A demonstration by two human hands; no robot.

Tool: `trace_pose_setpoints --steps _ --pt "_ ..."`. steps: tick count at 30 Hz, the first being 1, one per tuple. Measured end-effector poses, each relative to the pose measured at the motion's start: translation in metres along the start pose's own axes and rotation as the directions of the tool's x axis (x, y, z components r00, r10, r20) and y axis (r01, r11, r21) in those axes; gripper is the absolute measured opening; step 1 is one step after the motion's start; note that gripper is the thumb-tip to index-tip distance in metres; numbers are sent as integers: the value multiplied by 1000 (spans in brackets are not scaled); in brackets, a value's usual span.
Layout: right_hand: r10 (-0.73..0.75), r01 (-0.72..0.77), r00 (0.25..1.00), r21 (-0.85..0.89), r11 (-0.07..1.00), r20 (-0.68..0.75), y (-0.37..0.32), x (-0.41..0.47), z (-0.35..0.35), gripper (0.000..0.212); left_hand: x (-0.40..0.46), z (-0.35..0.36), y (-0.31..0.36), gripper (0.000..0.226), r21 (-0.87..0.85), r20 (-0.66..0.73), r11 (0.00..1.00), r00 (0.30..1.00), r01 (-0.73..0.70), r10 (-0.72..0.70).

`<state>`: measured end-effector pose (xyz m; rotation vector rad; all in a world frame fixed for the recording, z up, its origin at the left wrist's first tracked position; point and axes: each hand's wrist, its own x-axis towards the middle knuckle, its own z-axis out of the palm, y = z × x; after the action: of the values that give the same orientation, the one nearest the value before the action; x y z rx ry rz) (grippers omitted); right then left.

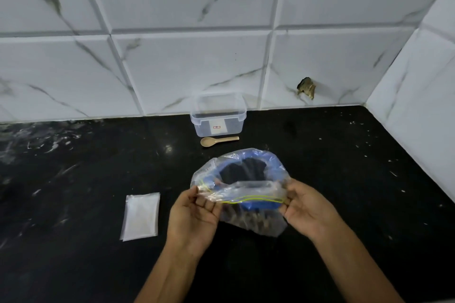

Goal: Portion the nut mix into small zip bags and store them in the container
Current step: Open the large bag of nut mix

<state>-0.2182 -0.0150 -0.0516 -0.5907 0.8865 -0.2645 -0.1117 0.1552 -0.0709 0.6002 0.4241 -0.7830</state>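
Currently — status by item:

Left hand [194, 211]: palm turned up, fingers curled, pinching the left end of the zip bag's seal strip between thumb and fingertips.

Right hand [304, 206]: fingers curled, pinching the right end of the same seal strip; both hands hold the bag just above the countertop.

Zip bag [240, 192]: clear plastic with a yellow-green zip line along the near edge; mouth spread open into a rough oval between the hands, with a blue band visible around the opening. Brown nut mix [248, 219] shows through the lower part of the bag, below the zip line — individual pieces are too blurred to identify.

Container [218, 115]: clear rectangular plastic box, lid off, standing upright at the back of the countertop against the tiled wall; a white label on its front face. It appears to hold nothing.

Spoon [218, 141]: tan, lying flat just in front of the container, bowl to the left, handle to the right.

Small zip bags [140, 215]: flat clear stack lying on the countertop, left of the left hand and apart from it.

Countertop [73, 167]: black stone with pale smears and specks.
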Motion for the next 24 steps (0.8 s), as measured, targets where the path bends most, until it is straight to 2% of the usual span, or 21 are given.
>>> trace_pose_setpoints --steps 1,3,6,8,10,12,13,14,15,16,17,18,19,20,21,22,23,24 --pt "40 -40 999 123 992 4 -4 -1 -1 20 0 2 3 17 -47 15 999 1000 0 1" --pt "111 -106 994 232 967 -8 -2 -1 -5 26 2 1 4 22 -86 13 996 1000 21 -19" --pt "225 -212 972 171 962 -60 15 -1 -13 28 5 -8 -3 17 -99 -43 988 991 122 -126" --pt "264 -262 955 28 965 -133 24 -2 -19 25 6 -17 -4 16 93 -132 978 976 186 -173" --pt "183 -220 963 -184 958 -197 26 0 -23 23 3 -25 -3 18 432 -204 892 978 134 -49" --pt "12 -81 984 -385 920 -179 24 3 -22 23 3 -29 2 18 668 -155 743 972 -29 177" --pt "-79 1 986 -473 881 -146 23 2 -17 23 4 -30 5 23 762 -101 638 953 -110 284" --pt "-160 70 981 -566 822 -112 22 2 -12 23 6 -29 9 25 859 -3 477 929 -187 370" --pt "-237 123 968 -669 733 -82 22 2 -8 23 7 -26 12 20 932 108 273 904 -236 413" --pt "-317 175 948 -767 618 -39 23 4 -5 23 9 -22 13 11 965 196 83 893 -249 406" --pt "-394 230 919 -839 493 20 24 5 -2 19 11 -18 13 14 966 257 -93 893 -239 371" --pt "-447 266 892 -880 393 69 26 7 -2 11 16 -16 12 25 953 286 -203 893 -226 349" --pt "-466 286 879 -891 352 99 27 10 -2 4 19 -12 10 29 940 294 -274 892 -204 343" --pt "-454 303 884 -878 372 113 27 14 -4 10 20 -9 10 27 924 318 -324 878 -202 358" --pt "-411 306 907 -821 482 96 25 17 -7 16 21 -6 11 23 916 336 -337 871 -215 358" --pt "-340 286 938 -707 647 69 21 19 -8 19 23 -7 12 21 924 343 -297 867 -242 361" --pt "-249 236 967 -544 806 50 16 20 -9 20 25 -7 17 22 947 314 -174 881 -268 354" --pt "-159 168 986 -360 918 54 9 21 -10 20 26 -7 22 23 960 244 51 910 -276 336"
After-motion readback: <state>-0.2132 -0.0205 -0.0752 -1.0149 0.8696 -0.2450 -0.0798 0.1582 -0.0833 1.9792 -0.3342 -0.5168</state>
